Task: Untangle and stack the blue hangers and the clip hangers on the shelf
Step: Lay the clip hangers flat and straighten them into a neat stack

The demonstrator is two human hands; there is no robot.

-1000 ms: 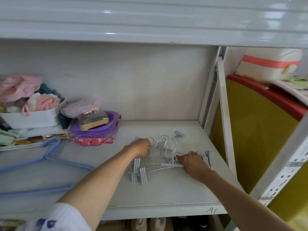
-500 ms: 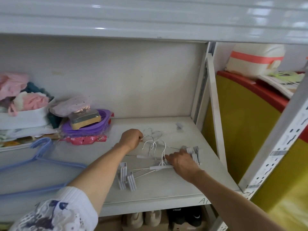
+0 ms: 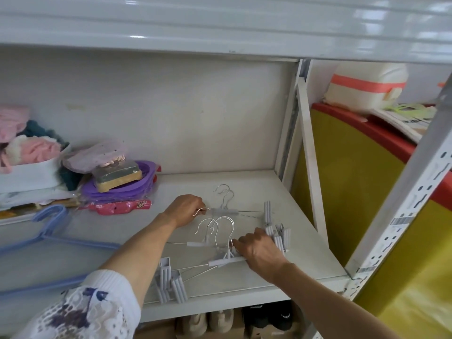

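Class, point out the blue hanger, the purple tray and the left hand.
blue hanger (image 3: 80, 241), head view, on its upper arm.
purple tray (image 3: 146, 167), head view, on its rim.
left hand (image 3: 184, 210), head view, on its back.

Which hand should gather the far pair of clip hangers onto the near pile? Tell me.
Left, probably. The left hand already touches a hook beside the far clip hangers, while the right hand pins the near pile.

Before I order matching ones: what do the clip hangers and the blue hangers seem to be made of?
Clip hangers: shiny silver hooks and thin rods that glint, so likely bare metal wire; the pale grey ribbed clips and centre bars look like matte plastic. Blue hangers: uniformly pale blue with a soft, dull sheen, probably plastic or plastic-coated; the look cannot settle which.
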